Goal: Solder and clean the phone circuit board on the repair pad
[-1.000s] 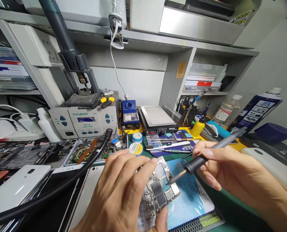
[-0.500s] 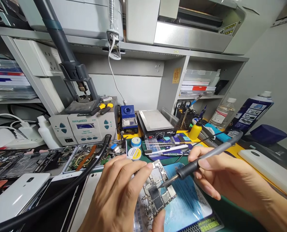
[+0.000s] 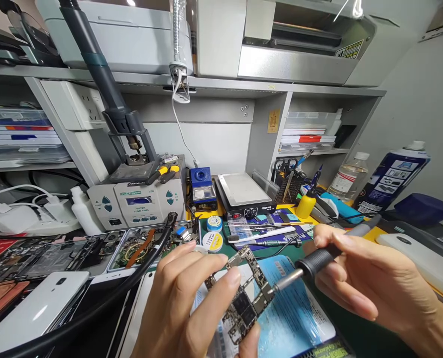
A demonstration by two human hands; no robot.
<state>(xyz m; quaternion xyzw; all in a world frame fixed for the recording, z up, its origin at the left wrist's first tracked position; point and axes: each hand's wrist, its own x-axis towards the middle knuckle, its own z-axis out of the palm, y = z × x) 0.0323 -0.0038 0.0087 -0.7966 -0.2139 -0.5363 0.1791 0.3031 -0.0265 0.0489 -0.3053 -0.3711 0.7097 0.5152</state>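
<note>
My left hand grips a phone circuit board between its fingers and thumb, tilted above a blue plastic pouch. Dark chips and metal shields cover the board, and the fingers hide its left side. Pinched in my right hand is a soldering iron with a black ribbed grip. Its metal tip points left and meets or overlaps the board's right edge; I cannot tell whether it touches.
A hot air station stands at the back left, its black hose crossing the front left. A heating plate, flux tins, a yellow bottle and a brush lie beyond my hands. White phones lie at left.
The soldering iron's tip has moved from the middle of the circuit board rightward to its right edge. My right hand has shifted right, and the board has tilted. The camera view has shifted slightly.
</note>
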